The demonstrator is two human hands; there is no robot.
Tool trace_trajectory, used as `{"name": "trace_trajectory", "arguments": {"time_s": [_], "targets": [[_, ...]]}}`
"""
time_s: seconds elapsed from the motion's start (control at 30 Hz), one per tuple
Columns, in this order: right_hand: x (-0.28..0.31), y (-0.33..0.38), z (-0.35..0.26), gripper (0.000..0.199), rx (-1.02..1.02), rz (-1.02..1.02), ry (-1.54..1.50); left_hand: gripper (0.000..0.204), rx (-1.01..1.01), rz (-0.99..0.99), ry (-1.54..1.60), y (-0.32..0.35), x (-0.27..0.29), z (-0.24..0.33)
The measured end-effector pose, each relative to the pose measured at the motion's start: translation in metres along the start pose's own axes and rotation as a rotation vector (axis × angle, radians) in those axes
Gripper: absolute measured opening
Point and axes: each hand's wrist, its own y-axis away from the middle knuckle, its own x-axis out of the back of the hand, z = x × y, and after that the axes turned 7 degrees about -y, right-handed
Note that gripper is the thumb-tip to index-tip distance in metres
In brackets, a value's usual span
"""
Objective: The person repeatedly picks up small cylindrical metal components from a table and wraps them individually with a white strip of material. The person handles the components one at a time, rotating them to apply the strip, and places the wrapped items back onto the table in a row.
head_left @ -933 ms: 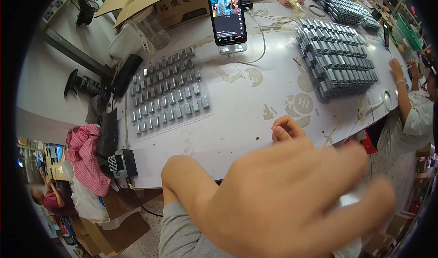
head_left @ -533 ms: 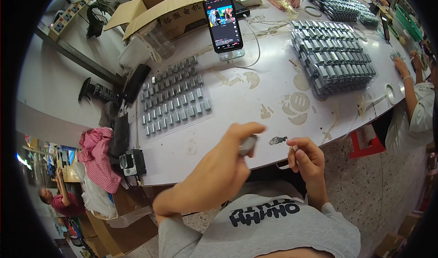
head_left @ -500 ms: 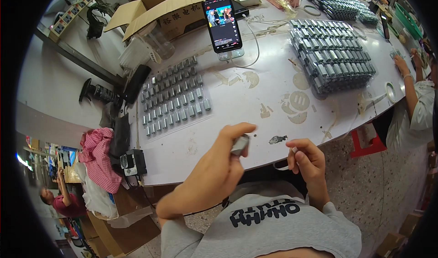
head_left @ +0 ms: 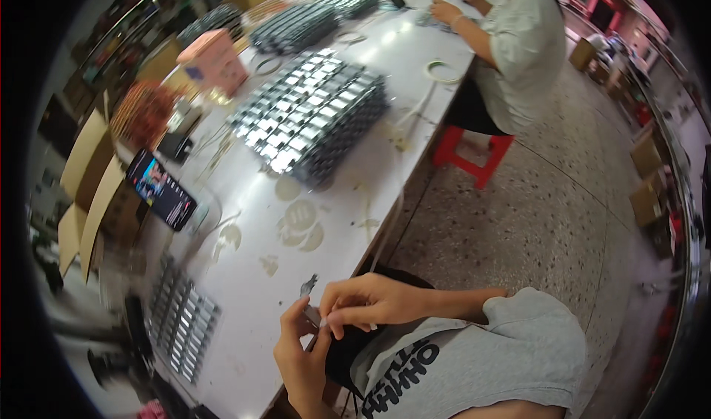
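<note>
One grey piece (head_left: 313, 315), one left hand (head_left: 301, 354) pinching it, one right hand (head_left: 380, 301), grip unclear

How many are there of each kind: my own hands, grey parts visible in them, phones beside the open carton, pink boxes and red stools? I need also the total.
Own hands, left hand and right hand: 2
Grey part: 1
Phone: 1
Pink box: 1
Red stool: 1
Total: 6

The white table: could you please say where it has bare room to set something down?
Bare tabletop shows between the small parts tray and the left hand, and between the large stack and the tape roll. It is crowded around the phone, pink box and far trays.
</note>
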Motion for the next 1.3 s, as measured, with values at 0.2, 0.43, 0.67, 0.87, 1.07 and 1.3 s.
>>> {"name": "trace_trajectory", "arguments": {"time_s": [0.2,0.43,0.67,0.87,1.07,1.3], "targets": [[-0.003,0.005,0.011,0.016,0.047,0.052,0.283,0.037,-0.025,-0.056,0.042,0.0,-0.012,0.012],[-0.005,0.0,0.02,0.013,0.055,0.124,0.249,0.039,0.021,-0.041,-0.017,0.003,-0.011,0.002],[-0.011,0.005,0.018,0.01,-0.089,0.055,-0.192,0.041,-0.109,-0.071,0.069,0.017,0.004,0.0],[-0.017,-0.004,0.019,0.009,-0.022,-0.024,-0.351,0.046,-0.104,0.065,0.238,0.025,0.003,0.002],[-0.011,-0.008,0.033,0.01,0.047,0.098,-0.31,0.048,-0.056,0.06,0.217,0.018,-0.006,0.0],[-0.006,-0.008,0.044,0.009,0.107,0.135,-0.261,0.049,-0.056,0.018,0.172,0.015,-0.006,-0.003]]}}
